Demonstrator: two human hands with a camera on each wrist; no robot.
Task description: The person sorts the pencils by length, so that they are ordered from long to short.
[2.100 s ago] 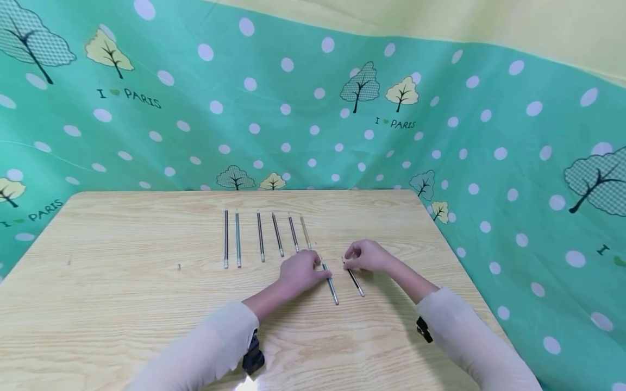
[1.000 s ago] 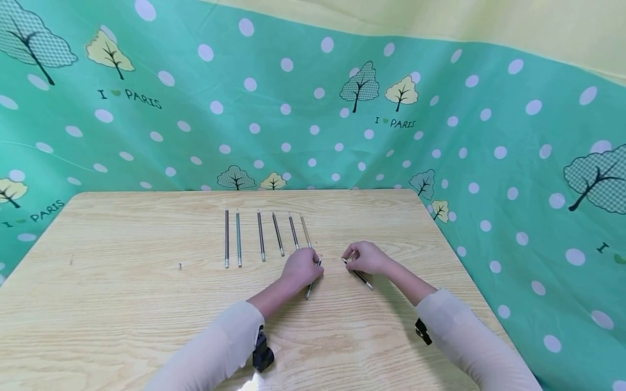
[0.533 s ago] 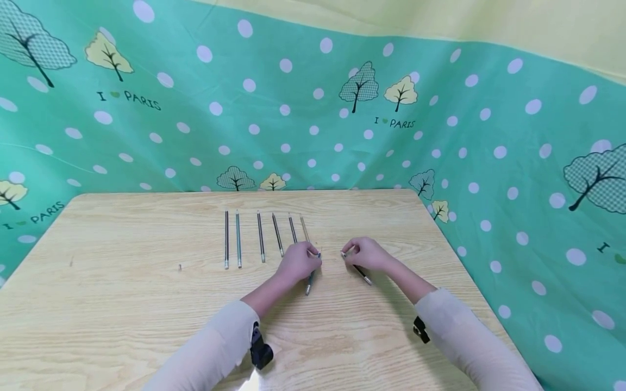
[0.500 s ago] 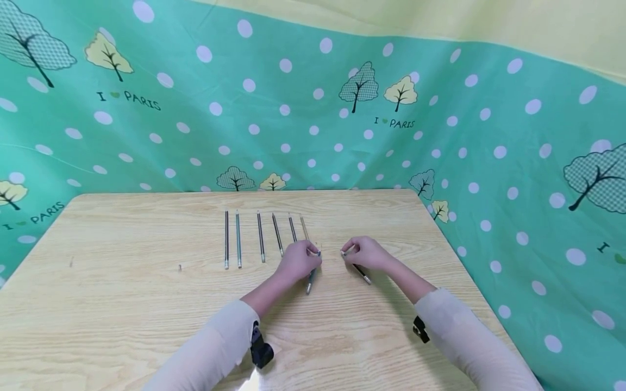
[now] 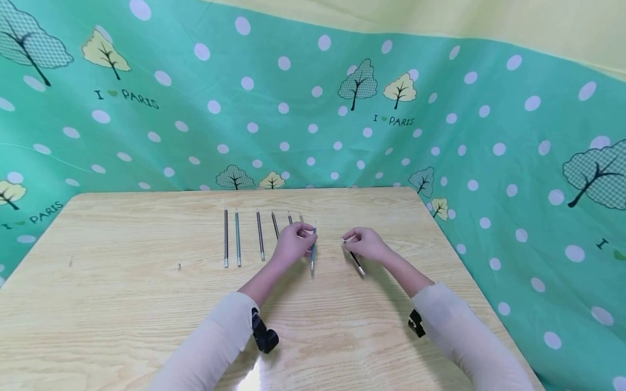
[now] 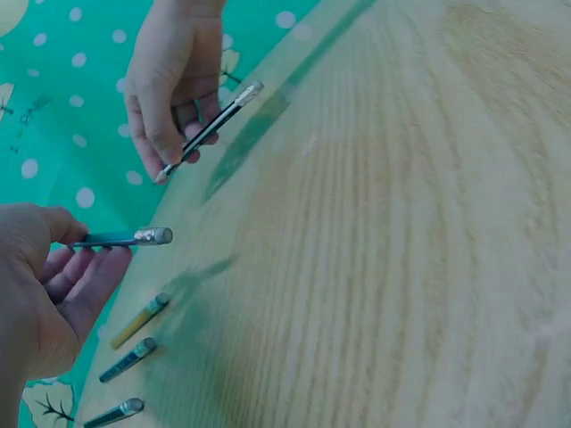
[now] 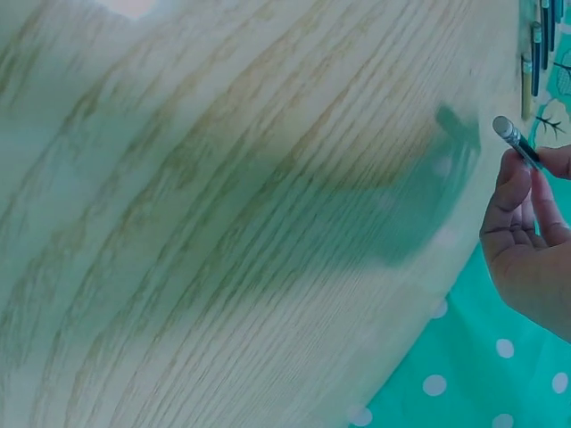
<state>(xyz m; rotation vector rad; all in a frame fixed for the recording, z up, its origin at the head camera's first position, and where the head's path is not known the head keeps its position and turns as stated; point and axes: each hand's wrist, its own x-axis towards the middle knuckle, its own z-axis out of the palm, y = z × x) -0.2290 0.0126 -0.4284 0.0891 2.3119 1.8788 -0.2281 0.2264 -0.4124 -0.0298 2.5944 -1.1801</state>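
Note:
My left hand [image 5: 292,243] pinches a blue pencil [image 5: 313,254] between thumb and fingers. Its eraser end [image 6: 159,235] points toward the camera in the left wrist view, and the pencil is off the wood. A black pencil [image 5: 356,263] is pinched near its tip by my right hand [image 5: 368,245]; its eraser end [image 7: 507,129] sticks out past the fingers in the right wrist view. The shadow below lies apart from it. Just beyond my left hand lies a natural-wood pencil [image 6: 141,321], partly hidden by that hand in the head view.
Left of my hands, a row of pencils lies on the wooden table [image 5: 122,304], among them a teal one [image 5: 238,239] and dark ones like this pencil [image 5: 260,236]. A tiny scrap [image 5: 179,266] lies further left. A green dotted cloth [image 5: 293,108] hangs behind the table.
The left hand took up the blue pencil, swung it upright in view and moved it away from me, beside the row. The right hand also shifted slightly away with the black pencil.

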